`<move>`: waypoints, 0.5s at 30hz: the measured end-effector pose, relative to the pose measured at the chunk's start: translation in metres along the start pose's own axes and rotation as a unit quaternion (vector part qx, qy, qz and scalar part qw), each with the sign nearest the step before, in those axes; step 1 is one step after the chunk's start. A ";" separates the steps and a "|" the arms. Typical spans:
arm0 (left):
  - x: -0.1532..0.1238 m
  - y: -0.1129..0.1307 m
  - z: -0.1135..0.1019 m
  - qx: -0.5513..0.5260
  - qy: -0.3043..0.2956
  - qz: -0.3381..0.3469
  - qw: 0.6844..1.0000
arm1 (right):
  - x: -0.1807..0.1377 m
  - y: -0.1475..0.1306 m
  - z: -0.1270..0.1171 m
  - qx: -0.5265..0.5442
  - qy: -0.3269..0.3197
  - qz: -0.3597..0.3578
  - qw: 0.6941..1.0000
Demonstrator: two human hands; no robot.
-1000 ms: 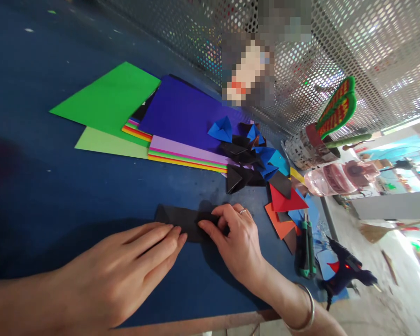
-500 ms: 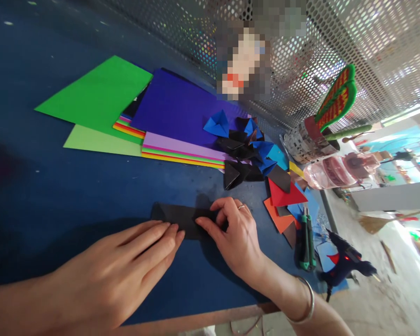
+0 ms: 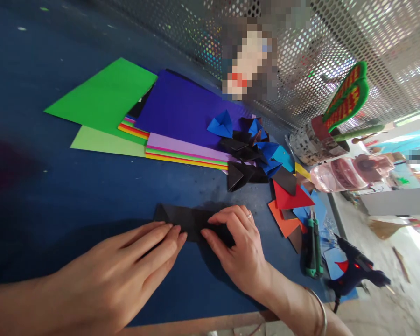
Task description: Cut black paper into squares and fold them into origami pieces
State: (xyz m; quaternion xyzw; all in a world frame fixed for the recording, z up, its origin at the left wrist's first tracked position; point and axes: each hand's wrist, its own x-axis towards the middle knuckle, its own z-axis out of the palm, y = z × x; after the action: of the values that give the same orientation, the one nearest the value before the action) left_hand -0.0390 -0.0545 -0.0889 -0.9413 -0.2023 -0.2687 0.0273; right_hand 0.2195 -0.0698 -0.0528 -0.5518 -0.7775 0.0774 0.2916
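Note:
A folded strip of black paper (image 3: 182, 217) lies on the blue table (image 3: 56, 196) near its front edge. My left hand (image 3: 126, 270) rests flat, fingers stretched out together, with the fingertips pressing on the strip's near edge. My right hand (image 3: 236, 242), with a ring on one finger and a bangle at the wrist, has its thumb and fingers curled on the strip's right end, pinching a fold there.
A stack of coloured paper sheets (image 3: 143, 116) lies beyond the strip. Several folded blue, black, red and orange paper pieces (image 3: 262, 163) lie to its right. A green cutter (image 3: 313, 247) and a glue gun (image 3: 353, 270) lie at the right. A perforated metal screen (image 3: 318, 46) stands behind.
My right hand's fingers have spread further over the strip's right end, and its thumb has slid right. My left hand has stayed in place.

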 end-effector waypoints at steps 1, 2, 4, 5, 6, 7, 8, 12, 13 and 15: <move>0.001 0.001 0.000 0.002 0.003 -0.002 1.000 | -0.001 -0.001 0.000 0.003 0.003 -0.018 1.000; 0.002 0.001 0.000 0.005 0.003 -0.004 1.000 | -0.002 -0.001 -0.001 0.006 0.006 -0.037 0.999; 0.003 0.002 -0.001 0.011 -0.001 0.000 1.000 | -0.004 -0.002 -0.001 0.010 0.006 -0.069 0.998; 0.004 0.002 -0.001 0.014 -0.002 0.003 1.000 | -0.005 -0.002 -0.002 0.012 0.005 -0.084 0.996; 0.004 0.002 -0.001 0.018 -0.003 0.005 1.000 | -0.005 -0.002 -0.002 0.012 0.004 -0.098 0.995; 0.004 0.002 -0.002 0.020 -0.004 0.006 1.000 | -0.005 -0.002 -0.003 0.012 0.002 -0.113 0.994; 0.004 0.002 -0.002 0.021 -0.002 0.009 1.000 | -0.006 -0.001 -0.003 0.010 -0.002 -0.127 0.992; 0.003 0.002 -0.004 0.018 0.003 0.016 1.000 | -0.007 -0.001 -0.005 -0.005 -0.024 -0.174 0.984; 0.003 0.002 -0.004 0.020 0.004 0.019 1.000 | -0.007 -0.001 -0.005 -0.010 -0.028 -0.181 0.983; 0.003 0.002 -0.004 0.025 0.001 0.020 0.999 | -0.008 -0.001 -0.004 -0.019 -0.032 -0.190 0.981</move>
State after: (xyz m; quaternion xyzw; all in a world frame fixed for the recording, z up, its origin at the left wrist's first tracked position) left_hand -0.0377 -0.0553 -0.0838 -0.9439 -0.1896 -0.2643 0.0564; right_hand 0.2229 -0.0785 -0.0521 -0.3963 -0.8786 0.0233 0.2655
